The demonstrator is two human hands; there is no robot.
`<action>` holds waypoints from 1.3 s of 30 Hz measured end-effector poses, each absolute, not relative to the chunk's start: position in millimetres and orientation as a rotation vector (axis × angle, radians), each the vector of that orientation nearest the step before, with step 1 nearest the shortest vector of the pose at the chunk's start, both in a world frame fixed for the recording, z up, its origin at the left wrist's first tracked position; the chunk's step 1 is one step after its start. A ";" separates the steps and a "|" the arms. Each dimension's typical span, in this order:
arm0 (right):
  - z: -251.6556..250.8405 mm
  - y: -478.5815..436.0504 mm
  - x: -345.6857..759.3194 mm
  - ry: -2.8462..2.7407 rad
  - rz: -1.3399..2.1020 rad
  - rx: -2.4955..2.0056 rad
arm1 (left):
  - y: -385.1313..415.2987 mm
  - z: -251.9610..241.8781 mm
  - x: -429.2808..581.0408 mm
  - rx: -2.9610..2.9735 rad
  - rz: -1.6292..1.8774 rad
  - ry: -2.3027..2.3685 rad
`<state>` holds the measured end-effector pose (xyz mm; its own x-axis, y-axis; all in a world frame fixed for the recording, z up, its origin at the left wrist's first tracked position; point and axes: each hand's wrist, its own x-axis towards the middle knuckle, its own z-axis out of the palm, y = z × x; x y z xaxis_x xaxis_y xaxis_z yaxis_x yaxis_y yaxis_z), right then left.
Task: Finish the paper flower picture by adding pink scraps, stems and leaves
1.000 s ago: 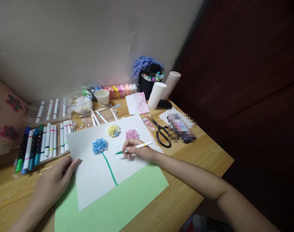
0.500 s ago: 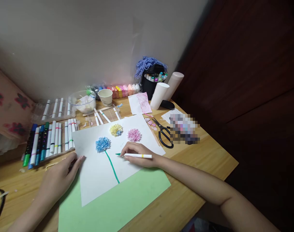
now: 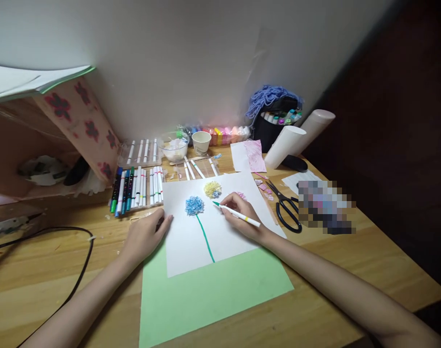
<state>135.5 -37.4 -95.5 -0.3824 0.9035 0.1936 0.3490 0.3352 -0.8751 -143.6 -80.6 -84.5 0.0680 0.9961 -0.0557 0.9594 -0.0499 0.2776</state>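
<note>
Grey wall [image 3: 169, 72] rises beyond the wooden table [image 3: 373, 256]. My right hand [image 3: 242, 208] pinches one green-tipped marker [image 3: 247, 219], its tip just on the near side of the yellow cluster [image 3: 212, 189] on the white sheet [image 3: 184, 246]. My left hand [image 3: 148, 233] rests at the sheet's left edge; I cannot tell whether it grips. Steadying there and stroking lightly should work best. I count three clusters, with the blue cluster [image 3: 194, 206] left and pink cluster [image 3: 241, 195] right; one green line [image 3: 205, 239].
</note>
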 end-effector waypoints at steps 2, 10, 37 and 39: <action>-97.9 -38.3 132.3 -1.950 0.792 -1.120 | -81.0 -85.4 -143.7 2.103 0.228 1.979; -98.0 -31.3 132.9 -2.083 0.386 -1.015 | -80.5 -86.9 -144.6 2.125 0.229 1.956; -98.9 -25.8 136.6 -2.145 0.398 -1.028 | -79.9 -84.4 -144.7 2.156 0.158 1.981; -99.4 -24.7 137.0 -2.155 0.394 -1.038 | -79.1 -84.4 -144.9 2.154 0.131 1.991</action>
<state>137.0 -24.7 -99.4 -0.4323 0.7742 0.4623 0.5606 0.6324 -0.5347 -144.9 -79.1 -84.4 0.0862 0.9936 -0.0732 0.9754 -0.0692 0.2095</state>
